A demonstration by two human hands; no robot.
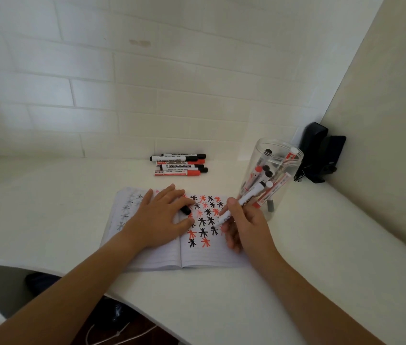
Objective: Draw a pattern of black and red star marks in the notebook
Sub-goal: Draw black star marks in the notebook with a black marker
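while the left hand (158, 219) lies flat and spread across the notebook (172, 235), its palm over the spine and the upper part of the left page, the right hand (244, 224) rests on the outer edge of the right page. the notebook lies open on the white counter (72, 207), near its front edge. the right grip is closed around a white marker (243, 204), pinched between thumb and fingers, with the barrel slanting up and away from the notebook and its drawing end down at the right page among the star marks (204, 220). whether the tip touches the paper cannot be told. the left grip is wide, fingers splayed, holding nothing that can be told; a black cap (185, 210) lies on the notebook just under its fingertips, touching or almost touching them. the star marks, black and red mixed, fill the upper part of the right page in slanting rows, and fainter grey stars show on the left page beyond the left hand. just beside the notebook's far right corner stands a clear cup (271, 175) with more markers upright in it. beyond the notebook, against the tiled wall, a row of loose markers (179, 165) lies side by side, some capped black and some red. past the cup, further from the notebook, a black object (319, 153) sits in the corner.
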